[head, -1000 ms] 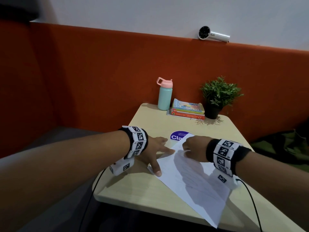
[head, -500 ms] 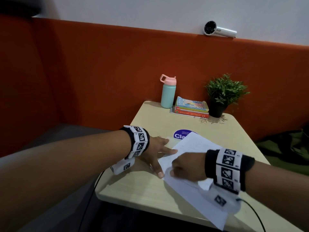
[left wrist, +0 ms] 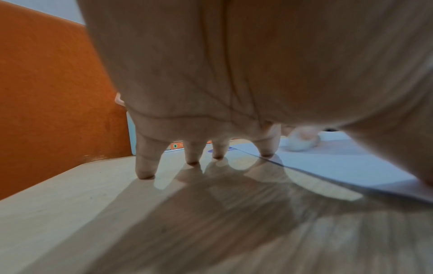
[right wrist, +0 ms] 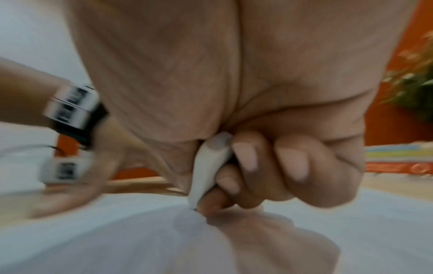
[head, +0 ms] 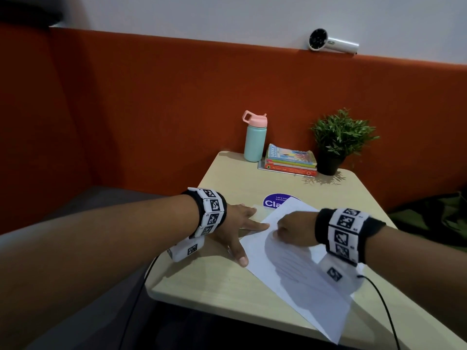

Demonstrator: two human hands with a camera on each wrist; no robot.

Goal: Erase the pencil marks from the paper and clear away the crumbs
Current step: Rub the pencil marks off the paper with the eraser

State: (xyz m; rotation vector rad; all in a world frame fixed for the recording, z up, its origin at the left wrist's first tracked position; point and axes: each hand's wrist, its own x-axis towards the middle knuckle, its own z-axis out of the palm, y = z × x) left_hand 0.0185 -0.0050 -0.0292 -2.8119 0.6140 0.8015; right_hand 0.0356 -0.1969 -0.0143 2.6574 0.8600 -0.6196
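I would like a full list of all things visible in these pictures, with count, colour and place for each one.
paper: one, white, lying at an angle on the near right part of the table
eraser: one, white, in the right hand's grip, its tip on the paper
table: one, light wood
sticker: one, purple, round, on the table, partly under the paper
bottle: one, teal with pink lid, far edge of the table
books: one small stack, mixed colours, between bottle and plant
plant: one, green in a black pot, far right corner
white device: one, on the ledge above the orange wall
left hand: spread, fingertips pressing the table and paper edge
right hand: curled round the eraser
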